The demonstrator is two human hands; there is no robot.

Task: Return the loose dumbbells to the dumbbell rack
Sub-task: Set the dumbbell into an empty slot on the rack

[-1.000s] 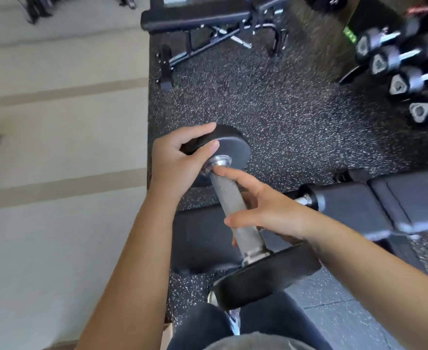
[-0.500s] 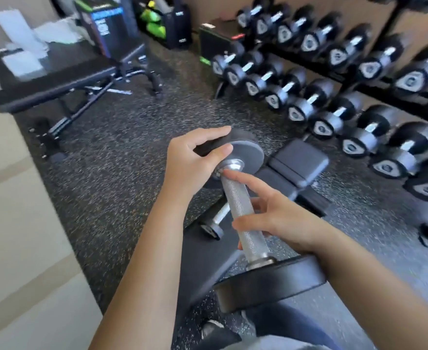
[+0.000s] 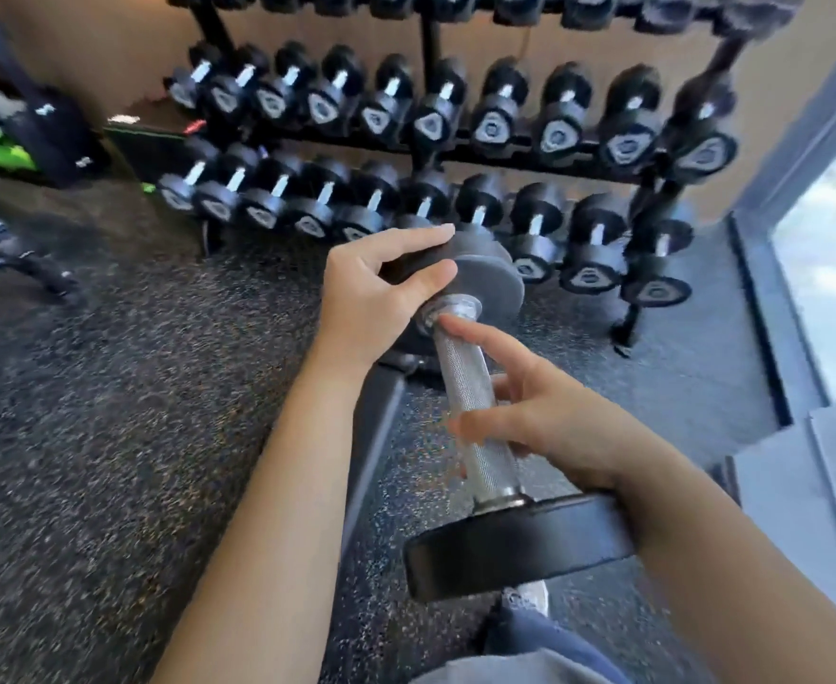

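Head view, looking down over my forearms: I carry a black round-headed dumbbell with a knurled silver steel handle (image 3: pixel 472 397) in front of my body, above the dark speckled rubber floor (image 3: pixel 109 387). Its long axis runs away from me, tilted a little leftward, with the far head raised toward the rack and the near head low by my waist. My left hand (image 3: pixel 381 293) is closed over the far head, fingers curled across its top edge and thumb pressed against its inner face beside the metal collar. My right hand (image 3: pixel 549 422) wraps the handle from the right side, with the index finger stretched along the bar toward the collar and the thumb laid across the front; the wrist lies against the near head. Ahead stands the black tiered dumbbell rack (image 3: pixel 529 155) against a tan wall, its two visible rows lined with black dumbbells, their end faces turned toward me. The far head of my dumbbell overlaps the lower row in the picture, but I cannot tell how near it is. A black bench frame (image 3: pixel 376 417) runs beneath the dumbbell.
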